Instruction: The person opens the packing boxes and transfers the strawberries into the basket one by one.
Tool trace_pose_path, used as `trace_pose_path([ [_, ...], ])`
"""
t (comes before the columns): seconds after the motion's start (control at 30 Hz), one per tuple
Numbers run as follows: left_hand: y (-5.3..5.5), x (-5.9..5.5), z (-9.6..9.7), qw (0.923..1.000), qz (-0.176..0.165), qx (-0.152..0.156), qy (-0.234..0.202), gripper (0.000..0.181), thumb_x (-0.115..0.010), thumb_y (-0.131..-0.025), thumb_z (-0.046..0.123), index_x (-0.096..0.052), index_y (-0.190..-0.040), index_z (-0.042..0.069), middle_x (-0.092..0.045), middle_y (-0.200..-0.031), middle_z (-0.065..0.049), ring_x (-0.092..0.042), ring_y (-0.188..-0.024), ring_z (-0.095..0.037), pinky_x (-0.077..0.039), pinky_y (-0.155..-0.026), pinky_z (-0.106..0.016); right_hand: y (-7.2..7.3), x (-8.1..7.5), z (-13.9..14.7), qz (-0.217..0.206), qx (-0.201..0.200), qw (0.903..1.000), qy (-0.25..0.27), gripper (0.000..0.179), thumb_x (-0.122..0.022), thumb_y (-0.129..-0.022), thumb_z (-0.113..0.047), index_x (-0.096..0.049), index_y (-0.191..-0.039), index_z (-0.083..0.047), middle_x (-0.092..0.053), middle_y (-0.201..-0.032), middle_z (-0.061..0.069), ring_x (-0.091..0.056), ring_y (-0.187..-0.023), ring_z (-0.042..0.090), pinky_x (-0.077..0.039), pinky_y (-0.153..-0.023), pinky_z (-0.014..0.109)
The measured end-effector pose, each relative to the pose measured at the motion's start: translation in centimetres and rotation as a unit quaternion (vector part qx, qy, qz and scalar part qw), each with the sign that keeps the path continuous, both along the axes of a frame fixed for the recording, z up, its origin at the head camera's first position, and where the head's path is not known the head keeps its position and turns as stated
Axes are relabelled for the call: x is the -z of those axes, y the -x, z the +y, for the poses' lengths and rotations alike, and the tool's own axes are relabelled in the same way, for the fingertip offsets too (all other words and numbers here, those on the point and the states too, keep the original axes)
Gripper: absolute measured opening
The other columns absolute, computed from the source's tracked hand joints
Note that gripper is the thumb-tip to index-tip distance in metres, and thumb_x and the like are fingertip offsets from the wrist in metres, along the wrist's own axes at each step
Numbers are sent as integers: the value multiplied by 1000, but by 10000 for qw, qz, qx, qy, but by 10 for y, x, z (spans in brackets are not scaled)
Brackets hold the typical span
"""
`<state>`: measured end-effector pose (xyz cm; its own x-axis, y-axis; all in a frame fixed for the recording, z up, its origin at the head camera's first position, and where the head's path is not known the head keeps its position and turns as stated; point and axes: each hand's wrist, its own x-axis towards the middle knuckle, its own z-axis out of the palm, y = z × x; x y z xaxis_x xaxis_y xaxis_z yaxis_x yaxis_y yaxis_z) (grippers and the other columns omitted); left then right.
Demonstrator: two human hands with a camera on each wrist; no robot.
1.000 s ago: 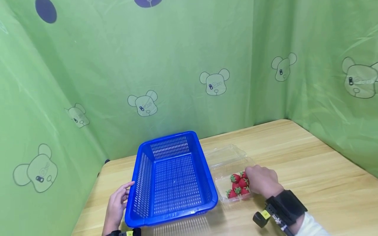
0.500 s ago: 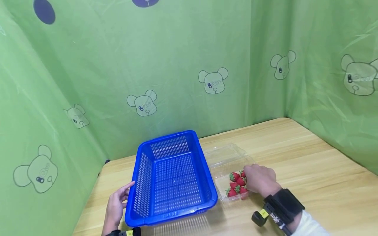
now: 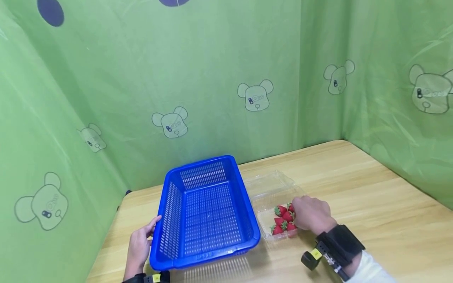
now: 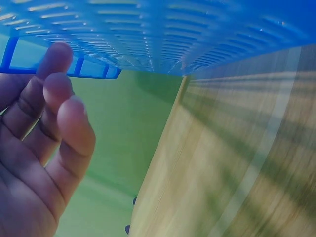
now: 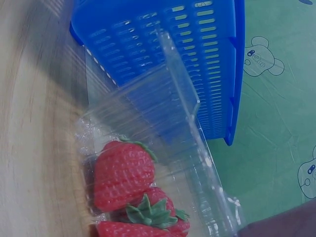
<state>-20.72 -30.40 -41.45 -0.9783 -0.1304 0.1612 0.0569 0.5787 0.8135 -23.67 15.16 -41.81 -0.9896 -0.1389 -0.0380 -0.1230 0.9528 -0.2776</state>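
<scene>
A blue perforated plastic basket (image 3: 209, 220) stands on the wooden table in the middle. My left hand (image 3: 138, 245) is at its left side, with a fingertip touching the rim. In the left wrist view the fingers (image 4: 74, 133) bend loosely beside the basket's slotted wall (image 4: 148, 44). Right of the basket lies a clear plastic container (image 3: 263, 220) with its lid (image 3: 270, 184) folded back. Several red strawberries (image 3: 280, 221) with green leaves sit inside. My right hand (image 3: 313, 214) grips the container's right edge with curled fingers; its fingertips are hidden.
The wooden table (image 3: 361, 204) extends to the right and behind the container. Green curtains (image 3: 212, 59) printed with bear faces enclose the back and sides. A black wrist strap with a camera (image 3: 339, 247) sits on the right wrist.
My right hand and the strawberries have shifted very slightly left. The basket and my left hand stay in nearly the same place.
</scene>
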Motion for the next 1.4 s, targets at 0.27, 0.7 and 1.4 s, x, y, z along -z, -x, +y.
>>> trace_pose_path([
  [0.27, -3, -3, 4, 9994, 140, -274, -142, 52, -17, -104, 13, -61, -127, -3, -67, -95, -17, -61, -83, -22, -52, -63, -27, 0, -4, 1, -52, 17, 9999, 104, 20, -69, -68, -1, -57, -81, -11, -50, -68, 4, -49, -60, 23, -38, -53, 38],
  [0.7, -3, 1, 6, 9980, 198, -525, 301, 57, -12, -104, 15, -63, -125, -1, -67, -96, -15, -62, -84, -23, -51, -65, -26, -2, -10, 4, -247, -25, 9991, 336, 21, -70, -71, -4, -60, -89, -8, -53, -73, 4, -50, -63, 23, -40, -53, 37],
  [1.4, -2, 2, 6, 9982, 245, -541, 22, 57, -14, -105, 19, -64, -123, 0, -66, -93, -14, -60, -82, -18, -51, -66, -26, -2, -17, 7, 30, 70, 9968, 791, 18, -70, -75, -6, -61, -90, -9, -55, -76, 3, -51, -65, 23, -39, -51, 36],
])
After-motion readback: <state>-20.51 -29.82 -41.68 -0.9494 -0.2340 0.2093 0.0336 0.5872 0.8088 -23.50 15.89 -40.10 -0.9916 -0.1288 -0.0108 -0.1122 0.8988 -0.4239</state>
